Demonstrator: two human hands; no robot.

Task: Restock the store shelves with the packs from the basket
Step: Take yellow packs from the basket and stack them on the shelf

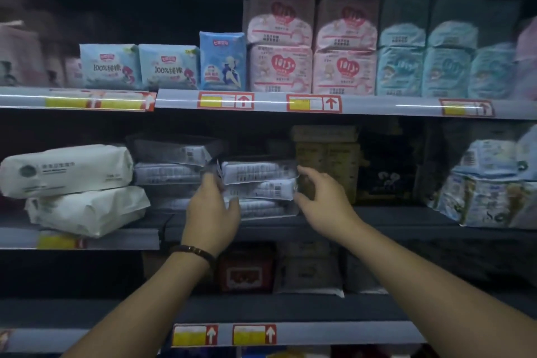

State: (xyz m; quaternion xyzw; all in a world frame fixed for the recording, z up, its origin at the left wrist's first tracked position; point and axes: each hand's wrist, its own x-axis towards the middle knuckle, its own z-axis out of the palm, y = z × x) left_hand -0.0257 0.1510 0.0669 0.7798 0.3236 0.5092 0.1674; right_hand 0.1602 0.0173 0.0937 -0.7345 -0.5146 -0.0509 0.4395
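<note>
Head view: pair of packs (258,180) lies flat, one on the other, on the middle shelf (392,221), long axis running left to right across the shelf front. The left hand (210,212) clasps the pair's left end, fingers up against the upper pack's edge and thumb beneath the lower one. The right hand (319,200) clasps the right end the same way, fingers curled over the top and thumb under. Both hands look about equally near, so the pair sits directly between them and just ahead, towards the shelf's depth; any push to seat it would go straight back. Beneath the pair lies a bottom pack (261,209), flat on the shelf. Just beside it to the left stands a neighbouring stack (168,171) of similar grey packs, then white bundles (66,168) at the far left. Tan packs (325,154) stand behind the right hand, with blue packs (488,189) well apart to the right. The basket is not in view.
</note>
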